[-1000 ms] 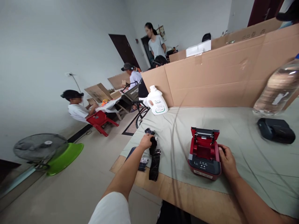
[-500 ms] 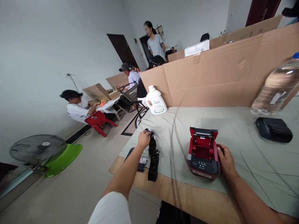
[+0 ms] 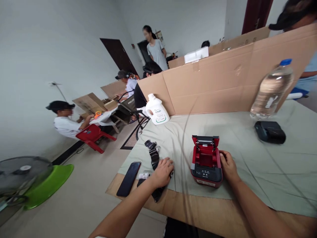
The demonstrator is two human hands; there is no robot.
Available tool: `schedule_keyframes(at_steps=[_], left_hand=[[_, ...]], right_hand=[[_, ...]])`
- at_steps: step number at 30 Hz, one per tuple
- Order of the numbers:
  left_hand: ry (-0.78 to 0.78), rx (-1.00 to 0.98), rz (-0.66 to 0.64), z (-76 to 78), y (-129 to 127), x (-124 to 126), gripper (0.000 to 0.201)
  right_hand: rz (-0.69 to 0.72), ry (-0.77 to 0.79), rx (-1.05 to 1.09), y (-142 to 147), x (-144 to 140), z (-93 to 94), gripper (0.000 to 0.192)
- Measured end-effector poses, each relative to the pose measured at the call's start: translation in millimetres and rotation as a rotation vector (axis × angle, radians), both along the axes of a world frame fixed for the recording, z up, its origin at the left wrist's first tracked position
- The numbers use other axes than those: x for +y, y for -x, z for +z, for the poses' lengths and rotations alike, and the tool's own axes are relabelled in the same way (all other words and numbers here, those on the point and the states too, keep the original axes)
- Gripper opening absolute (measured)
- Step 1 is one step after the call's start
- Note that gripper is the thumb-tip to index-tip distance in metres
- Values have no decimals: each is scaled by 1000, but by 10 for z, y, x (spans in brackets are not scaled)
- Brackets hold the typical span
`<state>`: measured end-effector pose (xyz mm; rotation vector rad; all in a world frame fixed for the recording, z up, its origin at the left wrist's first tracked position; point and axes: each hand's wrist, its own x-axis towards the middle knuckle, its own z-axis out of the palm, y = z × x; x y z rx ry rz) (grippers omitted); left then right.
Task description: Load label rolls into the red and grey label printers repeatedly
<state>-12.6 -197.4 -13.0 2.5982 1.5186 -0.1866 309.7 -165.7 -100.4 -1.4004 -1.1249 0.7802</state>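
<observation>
My left hand point(image 3: 162, 172) is curled over a black-wrapped paper roll point(image 3: 171, 174), whose pale round end shows by the fingertips. More black wrapping, a strip of wrapped rolls point(image 3: 154, 154), stretches from under this hand towards the back. A small white roll point(image 3: 144, 175) lies left of the wrist. On the cloth to the right stands a red and black portable printer point(image 3: 205, 165) with its lid raised and its roll bay bare inside. My right hand point(image 3: 229, 167) grips the printer's right side; some fingers are hidden.
A dark phone point(image 3: 128, 179) lies at the table's left edge. Further back stand a white jug point(image 3: 158, 110), a cardboard partition point(image 3: 210, 86) and a large water bottle point(image 3: 271, 89). A black device point(image 3: 269, 132) sits at right. Several people are beyond the table.
My left hand has come back from the far end of the strip to its near part, uncovering the far end and the phone. My right hand stays at the printer. The view has shifted.
</observation>
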Motion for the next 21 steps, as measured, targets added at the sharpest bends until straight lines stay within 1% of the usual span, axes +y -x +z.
schedule_keyframes(at_steps=[2, 3, 6, 7, 9, 11, 13, 16, 19, 21], left_hand=[[166, -147, -91, 91, -193, -85, 39], [254, -237, -116, 171, -277, -113, 40], [437, -541, -148, 503, -465, -100, 38], [463, -634, -155, 620, -520, -64, 35], [460, -756, -172, 812, -652, 42, 32], [408, -777, -202, 903, -839, 169, 33], [347, -716, -260, 879, -1075, 293, 35], [250, -512, -333, 711, -1425, 447, 36], [158, -257, -302, 551, -1637, 551, 34], [150, -142, -263, 505, -1686, 596, 34]], right_hand=[[9, -3, 4, 3, -2, 4, 43], [11, -4, 7, 3, -1, 5, 42], [6, -16, 6, 1, 4, 4, 41], [3, -19, 4, 0, 7, 3, 41], [2, -20, -1, -1, 12, 3, 41], [3, -18, -6, -1, 13, 2, 41], [1, -13, -10, 0, 10, 2, 41], [-1, -18, 0, 1, 2, 1, 40], [-3, -41, 10, -2, 0, -3, 39], [-2, -42, 7, -5, 2, -7, 39]])
